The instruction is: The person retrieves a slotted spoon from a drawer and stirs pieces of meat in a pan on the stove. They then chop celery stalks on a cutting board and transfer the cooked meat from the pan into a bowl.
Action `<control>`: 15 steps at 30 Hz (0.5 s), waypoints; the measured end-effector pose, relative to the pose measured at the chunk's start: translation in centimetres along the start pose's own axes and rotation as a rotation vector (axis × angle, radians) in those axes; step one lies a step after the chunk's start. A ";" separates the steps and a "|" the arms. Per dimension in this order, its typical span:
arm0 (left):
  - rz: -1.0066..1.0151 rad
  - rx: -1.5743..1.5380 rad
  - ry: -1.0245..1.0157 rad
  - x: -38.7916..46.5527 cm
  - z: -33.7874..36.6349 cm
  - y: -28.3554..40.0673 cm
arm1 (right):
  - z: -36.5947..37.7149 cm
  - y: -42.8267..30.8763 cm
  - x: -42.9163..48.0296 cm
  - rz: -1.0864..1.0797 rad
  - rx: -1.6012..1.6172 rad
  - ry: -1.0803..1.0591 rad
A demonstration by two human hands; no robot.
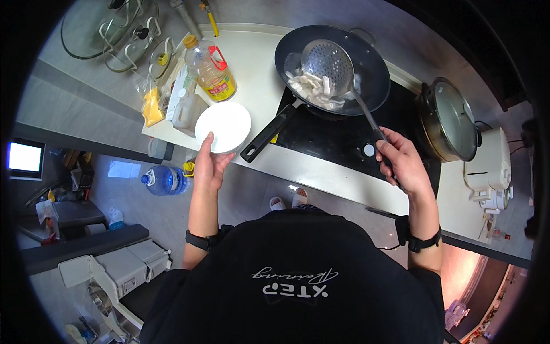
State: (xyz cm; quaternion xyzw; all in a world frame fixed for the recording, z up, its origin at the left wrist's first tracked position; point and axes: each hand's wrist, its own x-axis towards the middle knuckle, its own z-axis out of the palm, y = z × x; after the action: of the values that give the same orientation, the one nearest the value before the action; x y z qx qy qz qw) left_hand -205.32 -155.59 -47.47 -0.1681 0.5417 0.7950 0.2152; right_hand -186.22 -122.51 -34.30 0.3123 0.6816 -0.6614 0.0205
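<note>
My left hand (211, 165) grips a white bowl (223, 125) by its near side, thumb over the rim; no food shows in it. In my right hand (401, 159) is the dark handle of a metal skimmer (328, 64). The skimmer's perforated head sits inside a dark wok (374, 81), over or against pale strips of meat (316, 88). These strips gather in the near-left part of the wok, and the skimmer hides some of them. The wok's black handle (270, 134) points toward me, just right of the bowl.
The wok stands over a black glass cooktop (339, 137). A lidded pot (449, 120) is to its right, near a white appliance (487, 161). An oil bottle (212, 71) and a translucent jug (187, 112) stand behind the bowl. Glass lids (129, 36) hang in a wall rack at left.
</note>
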 end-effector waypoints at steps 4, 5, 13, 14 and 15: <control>0.008 -0.005 0.008 0.0 0.1 0.0 | -0.1 0.5 -0.2 -0.039 -0.101 -0.030; 0.001 -0.006 0.003 0.0 0.2 0.0 | -0.3 1.0 0.0 -0.069 -0.100 -0.064; -0.034 -0.077 -0.029 0.0 1.2 -0.4 | -2.1 5.7 6.6 -0.303 -0.639 0.338; -0.035 -0.097 -0.039 0.0 1.4 -0.4 | -2.8 5.8 7.2 -0.338 -0.659 0.380; -0.033 -0.114 -0.051 0.0 1.6 -0.4 | -3.4 5.9 8.0 -0.345 -0.636 0.417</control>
State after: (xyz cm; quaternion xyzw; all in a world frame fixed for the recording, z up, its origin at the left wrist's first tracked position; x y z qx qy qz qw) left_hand -205.16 -153.99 -47.21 -0.1685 0.4872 0.8248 0.2322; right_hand -188.66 -116.67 -42.64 0.2987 0.8839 -0.3342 -0.1336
